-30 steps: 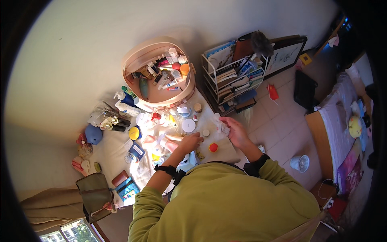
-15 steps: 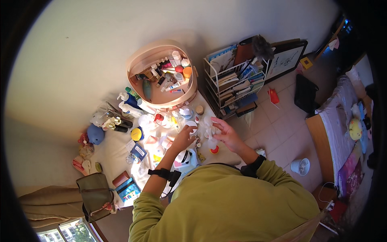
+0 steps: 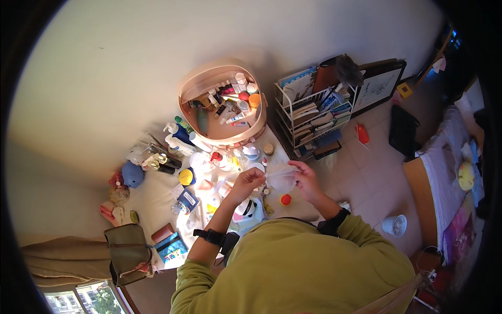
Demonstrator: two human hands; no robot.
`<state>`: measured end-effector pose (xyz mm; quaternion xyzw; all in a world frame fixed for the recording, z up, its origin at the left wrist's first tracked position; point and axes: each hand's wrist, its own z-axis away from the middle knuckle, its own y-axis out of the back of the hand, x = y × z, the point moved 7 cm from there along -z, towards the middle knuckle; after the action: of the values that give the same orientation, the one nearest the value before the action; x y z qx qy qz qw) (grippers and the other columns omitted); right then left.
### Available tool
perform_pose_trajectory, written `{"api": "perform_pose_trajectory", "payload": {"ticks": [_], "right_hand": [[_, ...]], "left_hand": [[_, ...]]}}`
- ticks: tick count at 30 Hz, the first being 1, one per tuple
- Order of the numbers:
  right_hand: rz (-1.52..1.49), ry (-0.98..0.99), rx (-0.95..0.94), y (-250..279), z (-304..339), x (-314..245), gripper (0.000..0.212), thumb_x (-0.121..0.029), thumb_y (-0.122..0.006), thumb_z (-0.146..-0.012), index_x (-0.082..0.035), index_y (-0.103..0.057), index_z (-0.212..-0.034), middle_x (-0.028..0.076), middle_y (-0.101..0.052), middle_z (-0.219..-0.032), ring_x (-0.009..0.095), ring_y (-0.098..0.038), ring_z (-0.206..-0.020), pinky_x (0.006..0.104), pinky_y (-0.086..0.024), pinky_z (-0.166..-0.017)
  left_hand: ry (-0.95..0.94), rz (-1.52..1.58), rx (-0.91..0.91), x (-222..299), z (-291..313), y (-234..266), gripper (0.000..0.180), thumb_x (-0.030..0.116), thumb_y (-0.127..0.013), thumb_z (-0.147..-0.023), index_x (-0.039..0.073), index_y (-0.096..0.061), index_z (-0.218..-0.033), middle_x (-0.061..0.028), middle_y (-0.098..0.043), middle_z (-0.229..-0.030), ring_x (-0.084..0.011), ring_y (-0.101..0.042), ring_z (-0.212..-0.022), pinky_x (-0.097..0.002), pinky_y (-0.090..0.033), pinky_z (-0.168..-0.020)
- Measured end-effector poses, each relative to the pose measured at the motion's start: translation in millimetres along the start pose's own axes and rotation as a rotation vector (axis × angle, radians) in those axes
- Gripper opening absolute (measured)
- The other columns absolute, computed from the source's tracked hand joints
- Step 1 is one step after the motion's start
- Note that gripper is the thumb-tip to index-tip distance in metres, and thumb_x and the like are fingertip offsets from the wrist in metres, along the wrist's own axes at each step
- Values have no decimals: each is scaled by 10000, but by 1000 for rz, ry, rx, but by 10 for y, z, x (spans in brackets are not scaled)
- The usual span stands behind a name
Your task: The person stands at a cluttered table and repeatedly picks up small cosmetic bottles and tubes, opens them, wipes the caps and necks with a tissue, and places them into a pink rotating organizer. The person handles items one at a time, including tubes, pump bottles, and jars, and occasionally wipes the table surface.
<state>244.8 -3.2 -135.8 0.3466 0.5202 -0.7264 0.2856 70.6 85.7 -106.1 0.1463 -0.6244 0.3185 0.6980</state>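
A thin, whitish, see-through sheet (image 3: 282, 179) is spread between my hands over the table's right side; I cannot tell if it is a tissue or a thin plastic bag. My left hand (image 3: 248, 184) pinches its left edge with the fingertips. On the other side, my right hand (image 3: 307, 181) grips it between thumb and fingers. Just below the sheet stands a small container with a red and yellow lid (image 3: 285, 199). Near my left hand are a round white lid (image 3: 257, 167), a red-topped pump bottle (image 3: 217, 157) and a white and black item (image 3: 243, 207).
A pink-beige basket (image 3: 186, 86) of cosmetics stands at the back of the cloth-covered table (image 3: 151, 201). Bottles, a yellow-lidded jar (image 3: 185, 177) and a blue cap (image 3: 133, 174) crowd the left. A white wire rack (image 3: 293, 123) of books stands right; a wastebasket (image 3: 395, 225) is on the floor.
The whitish sheet, earlier bunched near my right hand, is now spread out between both hands. My left hand has closed on its edge. The whole view has shifted slightly.
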Motion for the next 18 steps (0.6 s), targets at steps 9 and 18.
{"api": "perform_pose_trajectory", "payload": {"ticks": [9,18], "right_hand": [[-279,-8,169,432,-154,34,336,-24,-508,-898,-62,-528,-1231,63,-626,-1045,140,-622,-859,260,-496,-725],[-276,-72,161,427,-103,-121,372,-30,-524,-888,-64,-505,-1258,49,-600,-1080,109,-619,-823,216,-499,-660]], "left_hand": [[-193,-600,154,320,-538,681,107,112,-654,-856,45,-631,-936,-9,-636,-843,-98,-572,-744,-267,-479,-694],[-373,-1518,550,1147,-1694,1739,302,4,-544,-768,97,-630,-1043,-127,-554,-963,-321,-571,-928,-423,-492,-759]]}}
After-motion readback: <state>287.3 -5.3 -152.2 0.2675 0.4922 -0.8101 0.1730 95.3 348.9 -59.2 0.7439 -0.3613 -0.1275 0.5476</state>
